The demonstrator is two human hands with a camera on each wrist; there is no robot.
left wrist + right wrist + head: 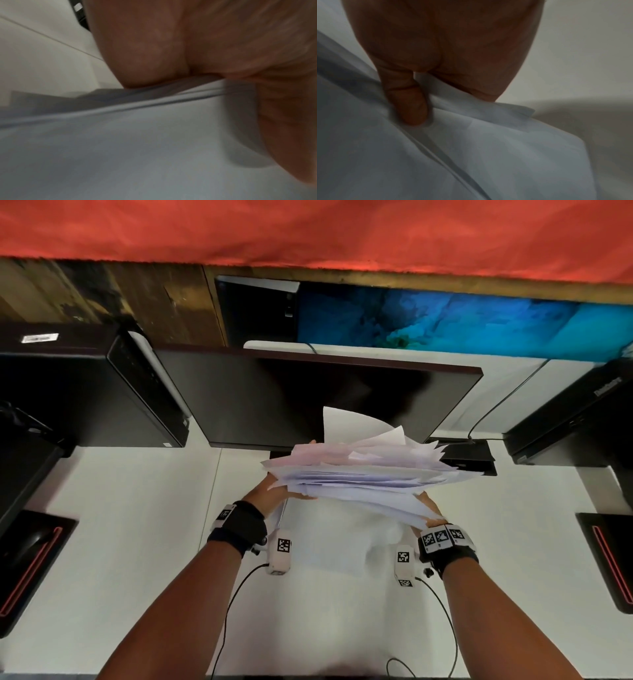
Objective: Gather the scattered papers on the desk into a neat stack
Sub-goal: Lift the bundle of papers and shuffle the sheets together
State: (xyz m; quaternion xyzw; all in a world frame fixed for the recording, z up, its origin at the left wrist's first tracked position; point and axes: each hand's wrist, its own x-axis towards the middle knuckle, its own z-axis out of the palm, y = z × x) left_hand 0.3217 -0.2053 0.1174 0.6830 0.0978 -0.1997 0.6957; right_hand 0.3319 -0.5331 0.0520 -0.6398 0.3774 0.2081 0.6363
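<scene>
Left hand [270,491] and right hand [432,510] grasp the uneven bundle of white paper sheets [359,477] at nine and four o'clock; black flat monitor [308,402] at twelve.

White papers [359,477] over a white desk [137,525], black monitor [291,402], red cloth [308,231].

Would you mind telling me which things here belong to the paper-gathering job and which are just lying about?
Part of the job:
- bundle of papers
- left hand, gripping it
- right hand, gripping it
- white desk

Lying about:
- monitor
- computer tower
- mouse
</scene>
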